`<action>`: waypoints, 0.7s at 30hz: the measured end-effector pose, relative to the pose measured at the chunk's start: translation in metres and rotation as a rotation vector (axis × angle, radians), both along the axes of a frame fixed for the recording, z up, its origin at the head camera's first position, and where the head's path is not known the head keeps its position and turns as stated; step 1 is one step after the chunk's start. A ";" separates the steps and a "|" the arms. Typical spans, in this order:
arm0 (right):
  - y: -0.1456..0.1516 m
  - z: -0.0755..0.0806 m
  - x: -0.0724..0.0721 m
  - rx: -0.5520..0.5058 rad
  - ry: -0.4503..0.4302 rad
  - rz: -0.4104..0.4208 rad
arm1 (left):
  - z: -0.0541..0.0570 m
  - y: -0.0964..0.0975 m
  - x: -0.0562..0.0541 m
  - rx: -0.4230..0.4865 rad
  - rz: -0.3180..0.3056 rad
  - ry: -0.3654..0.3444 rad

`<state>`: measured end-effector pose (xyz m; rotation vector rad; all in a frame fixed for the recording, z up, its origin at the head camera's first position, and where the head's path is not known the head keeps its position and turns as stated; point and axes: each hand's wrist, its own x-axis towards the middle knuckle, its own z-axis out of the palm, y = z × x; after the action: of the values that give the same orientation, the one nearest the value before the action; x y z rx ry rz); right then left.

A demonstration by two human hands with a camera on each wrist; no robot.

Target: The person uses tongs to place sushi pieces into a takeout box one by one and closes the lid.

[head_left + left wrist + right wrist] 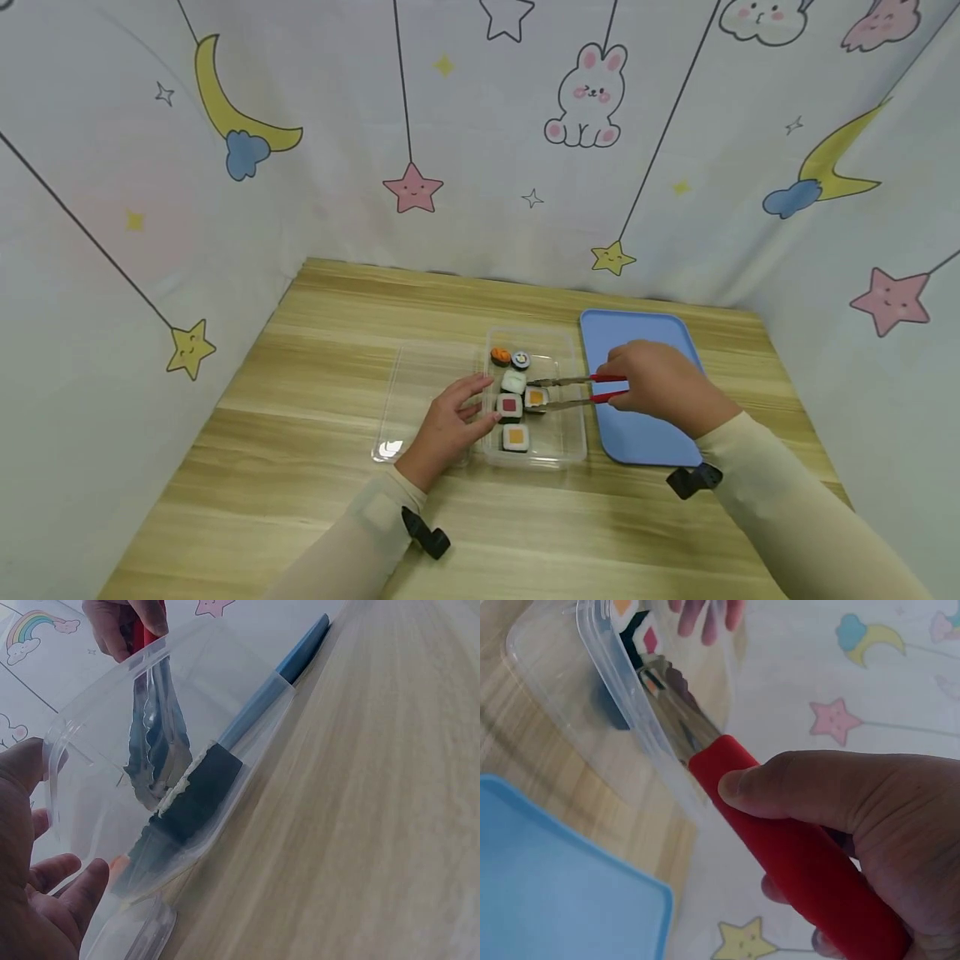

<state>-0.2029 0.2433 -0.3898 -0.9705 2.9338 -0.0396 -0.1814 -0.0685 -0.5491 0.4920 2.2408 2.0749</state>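
My right hand [663, 387] grips red-handled metal tongs [573, 381], its thumb pressed on the red handle [780, 847] in the right wrist view. The tongs' tips reach into a clear plastic container [570, 437], on either side of a sushi roll with an orange centre [536, 397]. Beside that roll sit a roll with a red centre [509, 406], a pale green-white piece [513, 382] and another orange-centred roll [515, 437]. At the container's left side, my left hand [447, 425] rests with fingers spread and loosely bent, touching or very near the wall.
A blue tray [645, 442] lies right of the container, partly under my right hand. The clear lid [420, 367] lies to the left on the wooden table [300, 467]. An orange-topped piece [500, 357] and a small round roll [521, 360] sit at the container's far end.
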 end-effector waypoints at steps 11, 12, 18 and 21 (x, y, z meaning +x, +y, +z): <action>0.055 -0.020 0.015 -0.374 -0.009 -0.273 | -0.004 -0.002 0.001 -0.034 -0.002 0.017; 0.066 -0.028 0.020 -0.431 0.003 -0.347 | -0.003 -0.002 0.001 -0.040 0.001 0.020; 0.130 -0.091 0.050 -0.747 0.050 -0.982 | -0.002 -0.003 0.001 -0.055 -0.003 0.016; 0.156 -0.121 0.062 -0.837 0.064 -1.254 | -0.002 -0.002 -0.001 -0.059 0.003 0.013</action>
<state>-0.1410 0.3994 -0.5108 1.0381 2.9841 -1.2928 -0.1822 -0.0708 -0.5512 0.4999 2.3044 2.0059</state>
